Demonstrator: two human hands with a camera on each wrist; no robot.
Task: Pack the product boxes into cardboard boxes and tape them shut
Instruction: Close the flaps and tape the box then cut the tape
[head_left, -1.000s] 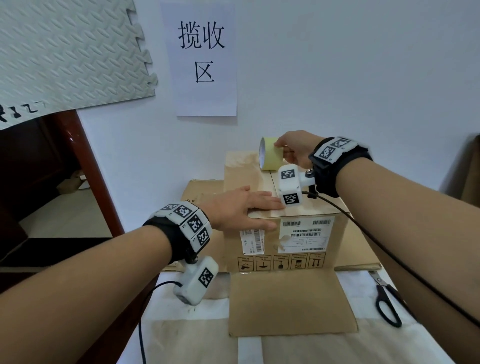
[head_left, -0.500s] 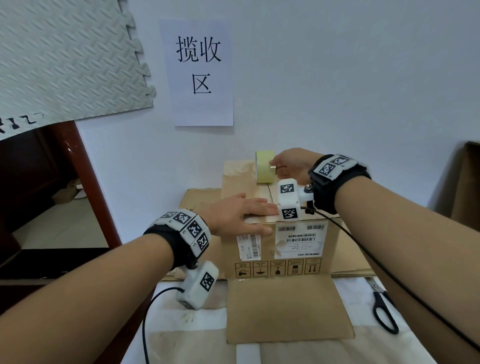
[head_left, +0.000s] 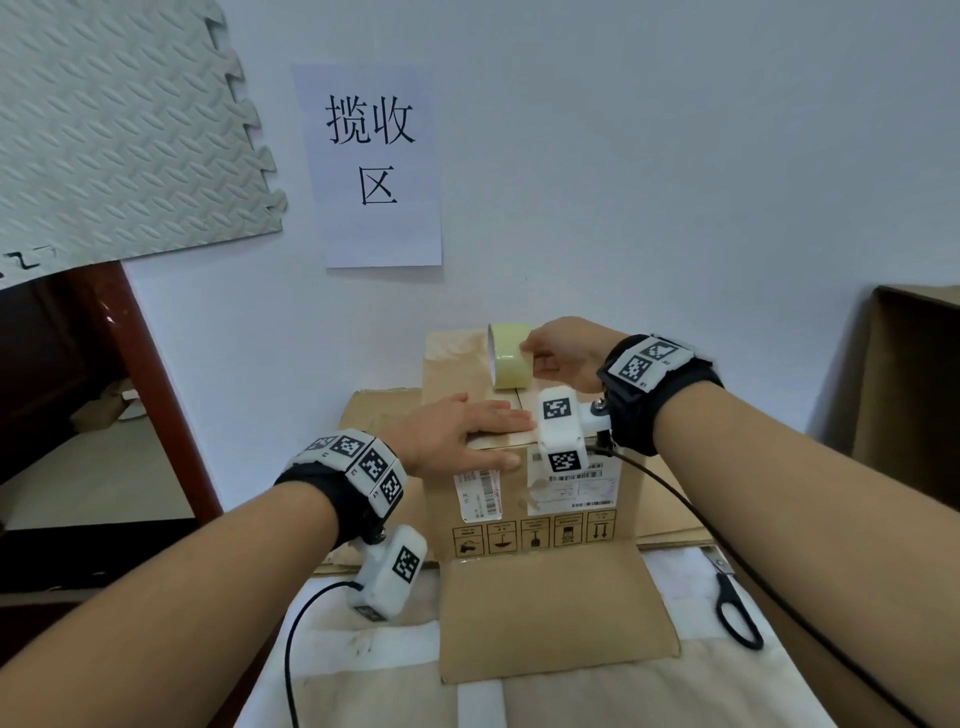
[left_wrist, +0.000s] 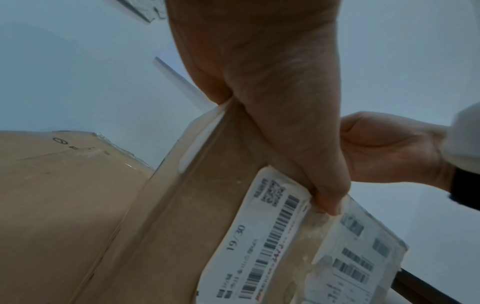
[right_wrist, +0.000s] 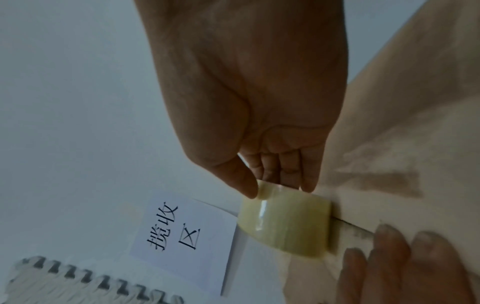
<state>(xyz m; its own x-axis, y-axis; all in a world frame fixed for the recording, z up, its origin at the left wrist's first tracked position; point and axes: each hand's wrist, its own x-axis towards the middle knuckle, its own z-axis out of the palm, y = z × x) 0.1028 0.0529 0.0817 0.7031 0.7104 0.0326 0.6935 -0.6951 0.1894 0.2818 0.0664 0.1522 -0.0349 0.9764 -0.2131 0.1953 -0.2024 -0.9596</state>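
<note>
Yellowish tape roll (head_left: 510, 356) now lying lower, touching carton (head_left: 530, 467) top seam | right hand (head_left: 563, 353) pinching roll | left hand (head_left: 457, 434) pressing flaps flat, fingers straight | sealing is beginning

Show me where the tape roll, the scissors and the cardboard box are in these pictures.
tape roll (head_left: 511, 358): head view, on its yellowish outer band.
scissors (head_left: 737, 621): head view, on the black handle loop.
cardboard box (head_left: 535, 538): head view, on the front wall's row of printed symbols.
</note>
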